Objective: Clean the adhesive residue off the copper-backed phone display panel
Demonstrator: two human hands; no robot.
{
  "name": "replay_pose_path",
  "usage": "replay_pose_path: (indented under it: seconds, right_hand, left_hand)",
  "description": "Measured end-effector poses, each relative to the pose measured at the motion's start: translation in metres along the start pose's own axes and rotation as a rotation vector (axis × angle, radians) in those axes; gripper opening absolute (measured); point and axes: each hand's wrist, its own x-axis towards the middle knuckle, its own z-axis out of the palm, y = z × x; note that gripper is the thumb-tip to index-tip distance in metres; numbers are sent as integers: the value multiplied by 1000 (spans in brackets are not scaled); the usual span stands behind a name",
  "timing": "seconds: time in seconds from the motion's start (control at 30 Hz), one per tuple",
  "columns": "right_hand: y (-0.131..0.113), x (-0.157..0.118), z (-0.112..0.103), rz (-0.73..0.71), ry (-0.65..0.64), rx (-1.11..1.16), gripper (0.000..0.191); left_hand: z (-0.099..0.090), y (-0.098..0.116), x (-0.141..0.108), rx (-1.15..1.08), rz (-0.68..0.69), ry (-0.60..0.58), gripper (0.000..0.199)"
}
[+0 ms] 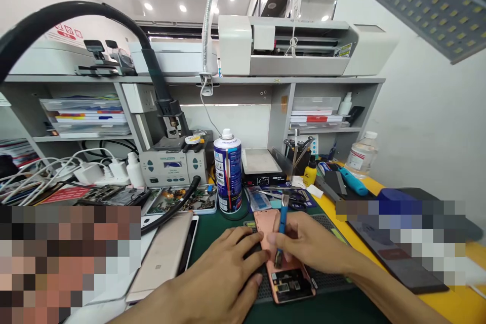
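Note:
A copper-pink phone body (265, 221) lies on a dark textured mat (322, 283), its long side running away from me. Black parts (291, 286) show at its near end. My left hand (231, 268) lies with fingers spread, the fingertips at the phone's left edge. A slim blue-handled tool (283, 220) is gripped upright in my right hand (309, 243). Its top end is metallic; the lower end reaches the pink surface just above the black parts. Whether that end is bristle or blade I cannot tell.
Left of the hands lie a gold phone (161, 258) and a parts tray (197, 200). A blue spray can (228, 172) stands behind the mat, beside a hot-air station (172, 167). A clear bottle (361, 154) is at right. A lamp panel (421, 0) hangs overhead.

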Motion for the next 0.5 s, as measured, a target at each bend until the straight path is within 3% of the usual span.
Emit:
replay_pose_path:
  seconds: [0.5]
  right_hand:
    - [6,-1,-3,-1,67,-44,43]
  left_hand:
    - [9,-5,-4,28,76,113,37]
